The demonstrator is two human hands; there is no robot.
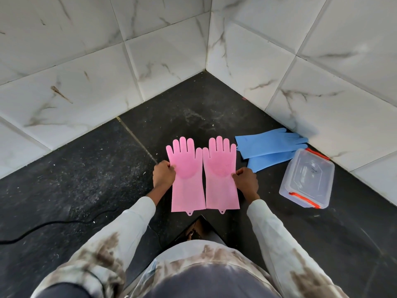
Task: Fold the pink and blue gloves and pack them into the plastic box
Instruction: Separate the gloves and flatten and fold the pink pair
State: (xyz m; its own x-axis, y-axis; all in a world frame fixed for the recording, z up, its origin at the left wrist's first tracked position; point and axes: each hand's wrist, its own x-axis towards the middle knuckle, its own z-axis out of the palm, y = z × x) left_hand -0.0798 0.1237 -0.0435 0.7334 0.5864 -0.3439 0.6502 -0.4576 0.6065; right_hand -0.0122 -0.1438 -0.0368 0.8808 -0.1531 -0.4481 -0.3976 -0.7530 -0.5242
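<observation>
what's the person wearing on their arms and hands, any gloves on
No gloves on: the left hand and right hand are bare. Both arms wear long, loose, pale grey-white sleeves blotched with brown tie-dye-like patches, ending at the wrists.

The person wears pale long sleeves (pixel 137 220) blotched with brown tie-dye stains.

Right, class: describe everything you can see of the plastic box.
The plastic box is a clear, rounded-corner rectangular container with a see-through lid on and orange-red latches at both short ends. It looks empty. It stands upright on the dark countertop near the tiled wall, right of the gloves; its far corner seems to overlap a blue glove.
</observation>
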